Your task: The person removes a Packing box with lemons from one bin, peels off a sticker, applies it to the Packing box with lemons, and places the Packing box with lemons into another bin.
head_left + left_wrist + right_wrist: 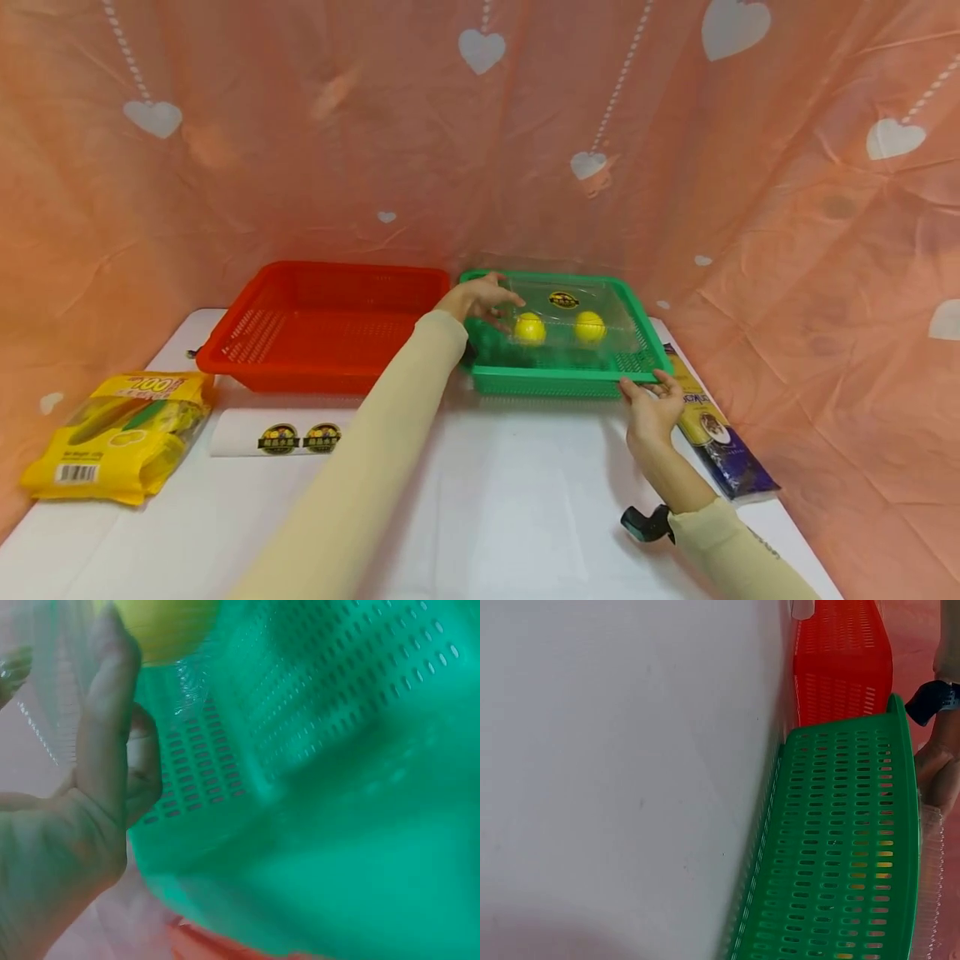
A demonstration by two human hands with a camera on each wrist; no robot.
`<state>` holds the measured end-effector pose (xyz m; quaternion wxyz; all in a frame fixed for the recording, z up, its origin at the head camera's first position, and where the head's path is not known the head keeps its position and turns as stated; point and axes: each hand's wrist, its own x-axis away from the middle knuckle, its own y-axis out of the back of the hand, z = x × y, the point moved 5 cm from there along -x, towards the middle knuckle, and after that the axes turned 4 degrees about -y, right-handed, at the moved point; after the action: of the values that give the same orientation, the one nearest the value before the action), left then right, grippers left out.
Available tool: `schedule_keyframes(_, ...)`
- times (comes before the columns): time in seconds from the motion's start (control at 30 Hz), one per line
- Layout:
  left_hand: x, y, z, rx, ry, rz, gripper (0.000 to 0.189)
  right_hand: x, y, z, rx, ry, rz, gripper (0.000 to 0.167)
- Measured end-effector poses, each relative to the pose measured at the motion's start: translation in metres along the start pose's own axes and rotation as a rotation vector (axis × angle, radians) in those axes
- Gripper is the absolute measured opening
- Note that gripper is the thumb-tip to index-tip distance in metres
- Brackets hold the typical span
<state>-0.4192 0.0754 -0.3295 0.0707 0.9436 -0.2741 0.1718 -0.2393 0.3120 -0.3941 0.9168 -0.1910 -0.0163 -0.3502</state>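
A clear plastic box (607, 302) with a round black label sits tilted over the green basket (551, 385), two round yellow things (590, 327) inside it. At the box's left end, my left hand (483, 297) holds its edge between thumb and fingers; in the left wrist view that hand (97, 780) is against the clear plastic. My right hand (651, 408) grips the front right corner of the green basket's rim. The right wrist view shows the outer wall of the green basket (821, 832), but not the right hand itself.
A red basket (330, 379) stands left of the green one. A white strip with round labels (236, 433) lies before it. At far left is a yellow snack bag (120, 433); a purple and yellow packet (727, 454) lies at right. A pink heart-patterned curtain (405, 150) hangs behind.
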Motion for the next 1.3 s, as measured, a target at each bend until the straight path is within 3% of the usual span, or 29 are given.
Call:
schedule_keyframes(0.2, -0.002, -0.001, 0.009, 0.043, 0.052, -0.007, 0.087, 0.002, -0.001, -0.004, -0.003, -0.004, 0.008, 0.056)
schedule_keyframes(0.57, -0.007, 0.005, 0.020, -0.019, 0.029, 0.014, 0.091, 0.003, -0.005, -0.005, 0.006, 0.016, 0.011, 0.061)
schedule_keyframes(0.8, -0.010, 0.012, 0.029, 0.002, 0.042, -0.011, 0.091, 0.005, -0.009, -0.007, -0.001, 0.016, 0.020, 0.060)
schedule_keyframes(1.17, -0.006, 0.017, 0.032, 0.029, 0.081, -0.035, 0.090, 0.004, -0.017, -0.009, 0.013, 0.002, 0.046, 0.060)
schedule_keyframes(1.3, -0.002, 0.021, 0.026, -0.029, 0.094, -0.067, 0.087, 0.003, -0.020, -0.010, 0.022, -0.004, 0.055, 0.061)
